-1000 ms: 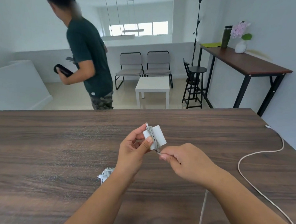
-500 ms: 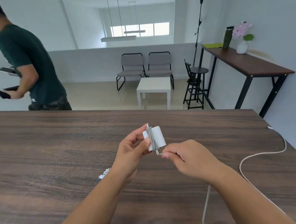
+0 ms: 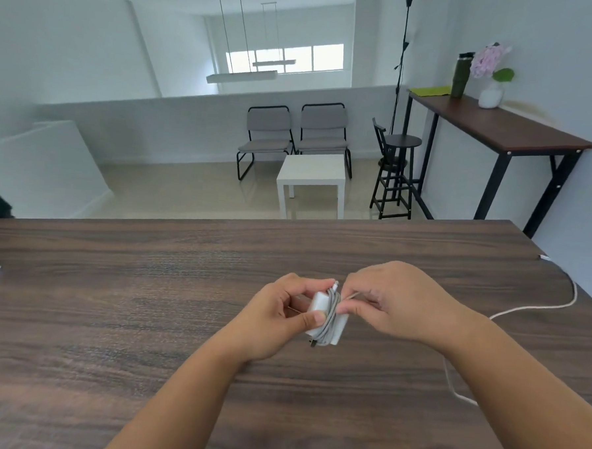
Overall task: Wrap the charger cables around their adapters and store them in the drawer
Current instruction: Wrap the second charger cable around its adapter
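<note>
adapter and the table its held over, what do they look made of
Adapter: looks like smooth white plastic with rounded edges and a faint sheen. Table: dark brown wood grain, matte; the streaks could be veneer or laminate rather than solid wood.

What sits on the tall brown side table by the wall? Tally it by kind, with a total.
Dark green bottle: 1
White vase of pink flowers: 1
Flat lime-green sheet: 1
Total: 3

Two bare forearms — no sleeves, rings or watch — ending in bare hands (image 3: 334,315).
</note>
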`<state>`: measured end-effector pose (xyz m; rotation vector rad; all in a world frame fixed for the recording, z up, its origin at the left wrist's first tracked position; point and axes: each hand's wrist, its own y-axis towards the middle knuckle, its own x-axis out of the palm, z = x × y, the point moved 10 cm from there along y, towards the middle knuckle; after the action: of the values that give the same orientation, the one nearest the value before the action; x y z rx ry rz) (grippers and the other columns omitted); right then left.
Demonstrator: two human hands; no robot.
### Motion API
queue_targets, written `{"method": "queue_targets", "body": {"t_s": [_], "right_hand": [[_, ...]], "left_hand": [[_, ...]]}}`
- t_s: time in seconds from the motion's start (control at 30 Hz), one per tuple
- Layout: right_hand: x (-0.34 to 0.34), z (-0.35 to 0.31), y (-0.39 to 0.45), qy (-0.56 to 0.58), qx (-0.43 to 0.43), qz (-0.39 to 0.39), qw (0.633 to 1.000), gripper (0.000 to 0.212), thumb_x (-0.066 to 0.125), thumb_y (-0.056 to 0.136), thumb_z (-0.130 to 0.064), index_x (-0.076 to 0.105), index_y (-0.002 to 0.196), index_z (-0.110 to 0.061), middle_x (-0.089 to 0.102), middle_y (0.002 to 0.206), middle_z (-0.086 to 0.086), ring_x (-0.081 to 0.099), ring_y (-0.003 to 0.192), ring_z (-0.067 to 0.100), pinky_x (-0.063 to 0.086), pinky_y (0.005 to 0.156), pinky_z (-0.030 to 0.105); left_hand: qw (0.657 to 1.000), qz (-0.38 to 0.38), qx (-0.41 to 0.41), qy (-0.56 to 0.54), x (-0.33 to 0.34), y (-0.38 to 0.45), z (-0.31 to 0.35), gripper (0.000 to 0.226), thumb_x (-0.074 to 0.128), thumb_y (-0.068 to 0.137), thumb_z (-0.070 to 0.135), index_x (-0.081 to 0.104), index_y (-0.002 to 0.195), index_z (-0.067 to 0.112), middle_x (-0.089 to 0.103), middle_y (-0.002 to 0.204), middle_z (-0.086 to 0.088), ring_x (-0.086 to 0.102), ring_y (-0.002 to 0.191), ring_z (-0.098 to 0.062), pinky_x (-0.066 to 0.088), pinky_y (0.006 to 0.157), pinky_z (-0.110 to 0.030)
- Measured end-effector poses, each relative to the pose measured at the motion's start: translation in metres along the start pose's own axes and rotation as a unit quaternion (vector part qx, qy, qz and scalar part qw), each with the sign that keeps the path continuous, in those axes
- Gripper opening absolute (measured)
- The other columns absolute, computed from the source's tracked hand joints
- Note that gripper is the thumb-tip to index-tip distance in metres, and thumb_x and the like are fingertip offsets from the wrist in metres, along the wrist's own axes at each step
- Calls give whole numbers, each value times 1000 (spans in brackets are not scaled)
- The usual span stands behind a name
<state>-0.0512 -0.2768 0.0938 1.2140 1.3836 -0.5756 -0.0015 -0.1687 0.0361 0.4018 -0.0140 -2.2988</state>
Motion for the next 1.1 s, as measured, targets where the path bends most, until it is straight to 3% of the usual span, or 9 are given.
{"method": "queue_targets", "body": {"t_s": [0.07,0.13,0.27,0.37,0.5,0.67,0.83,1.0,1.1], "right_hand": [[-6,6,-2,29,1,38,999,22,59,84,-53,61,78,-32,47,65,-22,44,60,-6,36,56,19],[-10,9,-4,61,2,79,995,27,58,82,-57,58,75,-31,51,68,-18,50,63,-1,41,55,21],[-17,13,-12,118,2,166,979,28,58,86,-49,61,76,-23,59,70,-11,51,63,5,42,55,21],[-14,12,-15,139,11,204,969,28,58,87,-45,63,77,-20,59,67,-11,51,60,6,40,53,18],[-15,13,-16,143,22,233,962,24,57,89,-42,62,76,-22,60,66,-15,54,56,8,44,49,27],[-17,14,-15,132,9,211,968,25,55,89,-44,64,80,-22,61,72,-20,53,55,7,42,47,22],[-28,12,-16,146,21,258,955,23,60,87,-38,64,76,-18,56,68,-27,50,56,-1,34,51,10],[-22,12,-15,135,28,261,955,24,59,88,-40,65,75,-20,61,66,-18,51,52,6,40,46,22],[-20,6,-15,115,2,235,965,26,57,89,-41,65,75,-20,61,68,-16,51,55,5,40,48,21]], "left_hand": [[1000,-9,0,-12,3,-2,4,39,69,87,9,66,123,26,53,92,7,56,79,-3,47,79,-19],[1000,-6,4,-14,3,-3,8,40,66,86,17,65,124,30,53,99,0,57,88,-8,48,85,-23],[998,-17,-8,-58,11,-2,9,44,58,91,23,57,133,35,50,129,-20,57,113,-19,48,99,-35],[979,-36,-57,-194,26,-4,2,43,54,91,24,56,133,37,41,140,-19,57,109,-23,56,85,-43],[971,21,-57,-233,20,-2,2,50,57,86,26,48,134,35,51,117,-4,60,89,-13,55,63,-30],[982,85,-47,-164,3,0,2,34,63,82,25,54,114,20,59,112,-2,61,75,-13,51,58,-28],[977,89,-45,-191,4,-2,6,39,69,79,38,64,112,18,67,106,-1,62,87,-11,51,68,-27],[965,93,-65,-234,6,-5,-2,34,67,83,33,66,116,24,65,120,-14,67,107,-29,57,69,-33],[973,99,-49,-203,0,-4,4,33,70,80,23,69,113,23,70,109,-7,69,97,-20,56,66,-29]]}}
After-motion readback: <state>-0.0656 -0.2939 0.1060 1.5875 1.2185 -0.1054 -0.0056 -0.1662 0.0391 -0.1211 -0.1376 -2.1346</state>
